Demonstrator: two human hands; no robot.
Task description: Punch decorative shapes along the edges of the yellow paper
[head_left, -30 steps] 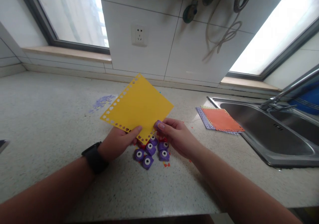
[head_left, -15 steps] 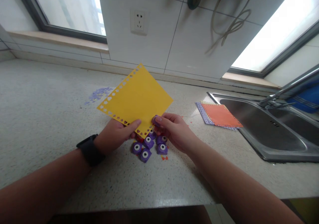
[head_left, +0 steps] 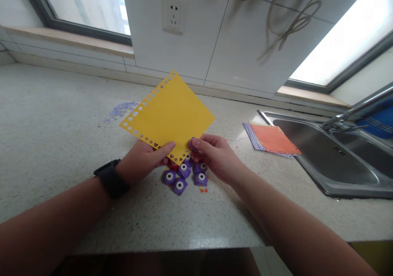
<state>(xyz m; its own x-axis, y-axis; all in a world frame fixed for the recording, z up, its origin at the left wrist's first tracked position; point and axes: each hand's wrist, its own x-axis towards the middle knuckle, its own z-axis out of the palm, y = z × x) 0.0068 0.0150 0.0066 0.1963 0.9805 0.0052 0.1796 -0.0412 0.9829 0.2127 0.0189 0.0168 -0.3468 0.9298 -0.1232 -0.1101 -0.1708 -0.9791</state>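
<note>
A yellow sheet of paper (head_left: 172,112) has shapes punched along its upper left and lower left edges. My left hand (head_left: 147,157) grips its lower edge, thumb on top. My right hand (head_left: 217,155) is closed on a small purple punch (head_left: 193,144) at the sheet's lower right edge, close to the bottom corner. Several purple punches with white round tops (head_left: 179,185) lie on the counter just below the sheet. A red object (head_left: 173,167) shows partly under the paper's bottom corner.
Purple paper bits (head_left: 121,111) lie at the left on the speckled counter (head_left: 61,137). An orange sheet (head_left: 273,139) tops a paper stack beside the steel sink (head_left: 325,190). Small orange bits (head_left: 204,190) lie near the punches. A wall socket (head_left: 173,15) is behind.
The view has shifted slightly, so the counter things appear a little higher. Both hands keep their holds on the sheet and the punch, with little other visible movement.
</note>
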